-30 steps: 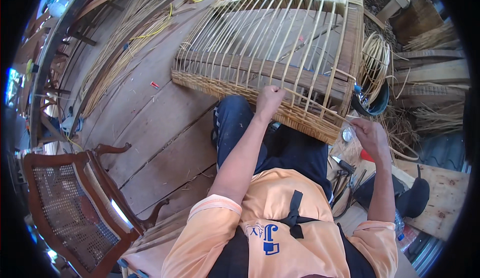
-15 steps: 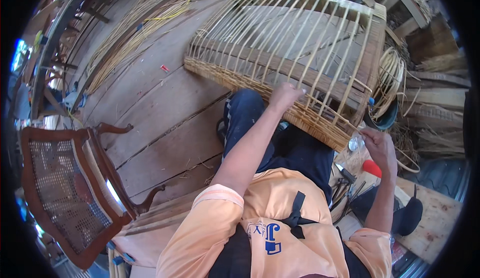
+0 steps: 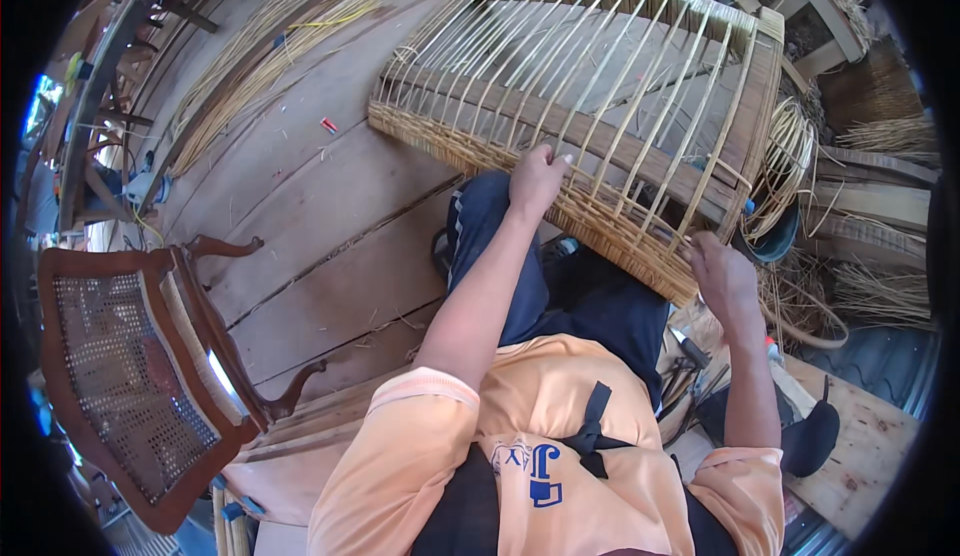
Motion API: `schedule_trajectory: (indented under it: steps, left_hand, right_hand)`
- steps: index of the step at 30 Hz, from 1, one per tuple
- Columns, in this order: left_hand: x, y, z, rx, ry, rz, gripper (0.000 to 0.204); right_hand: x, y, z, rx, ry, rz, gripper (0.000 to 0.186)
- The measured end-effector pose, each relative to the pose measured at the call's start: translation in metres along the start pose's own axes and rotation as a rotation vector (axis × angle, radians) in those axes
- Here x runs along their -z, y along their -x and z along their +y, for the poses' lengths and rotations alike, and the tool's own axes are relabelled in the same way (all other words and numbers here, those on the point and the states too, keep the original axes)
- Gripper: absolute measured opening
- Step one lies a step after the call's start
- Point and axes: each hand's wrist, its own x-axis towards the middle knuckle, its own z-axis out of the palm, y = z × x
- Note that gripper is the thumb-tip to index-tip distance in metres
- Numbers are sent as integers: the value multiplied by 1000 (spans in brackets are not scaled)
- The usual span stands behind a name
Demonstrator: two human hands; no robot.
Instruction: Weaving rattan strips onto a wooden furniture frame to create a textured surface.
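A rectangular wooden frame (image 3: 760,106) lies tilted across my knees, strung with pale rattan rods (image 3: 620,86) and edged along the near side with a woven rattan band (image 3: 640,251). My left hand (image 3: 540,174) pinches a thin rattan strand among the rods, just above the band's middle. At the band's right end, my right hand (image 3: 722,271) has its bent fingers closed on the strand against the weave; its fingertips are partly hidden.
A brown chair (image 3: 165,346) with cane mesh lies at left. Long loose canes (image 3: 250,66) lie on the plank floor (image 3: 300,211). A rattan coil (image 3: 785,176) in a dark bucket, timber (image 3: 865,191), hand tools (image 3: 688,349) and a black cap (image 3: 810,441) are at right.
My left hand has shifted left and up along the weave since half a second ago. My right hand has moved left and up onto the band's right end.
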Motion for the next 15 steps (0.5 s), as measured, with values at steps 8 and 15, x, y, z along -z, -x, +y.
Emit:
schedule_trajectory:
  steps: [8, 15]
  left_hand:
    - [6, -15, 0, 217, 198, -226, 25]
    - [-2, -9, -4, 314, 303, -62, 25]
  right_hand:
    - [-19, -9, -2, 36, 34, 19, 11]
    - [-23, -19, -8, -53, 150, -72, 13]
